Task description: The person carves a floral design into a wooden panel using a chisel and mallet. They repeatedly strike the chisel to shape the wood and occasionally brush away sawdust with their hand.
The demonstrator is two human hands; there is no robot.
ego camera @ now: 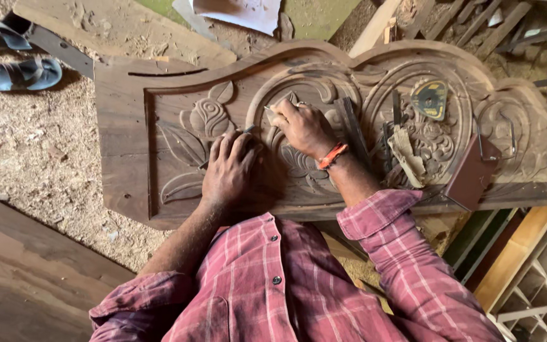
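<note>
A large dark carved wooden panel (128, 126) with flower and scroll relief lies before me. My left hand (229, 171) rests flat on the carving beside a carved rose (209, 117), fingers together over a thin tool whose tip shows at the fingertips. My right hand (302, 126) presses a small folded piece of sandpaper (281, 104) against the central scroll. An orange band circles my right wrist.
Several chisels (352, 126), a crumpled paper scrap (406, 155), a yellow-and-black tape measure (430, 99) and a brown block (471, 174) lie on the panel's right half. Two sandals (17, 73) sit on the sawdust-covered floor at upper left. Wooden slats and shelving stand at the right.
</note>
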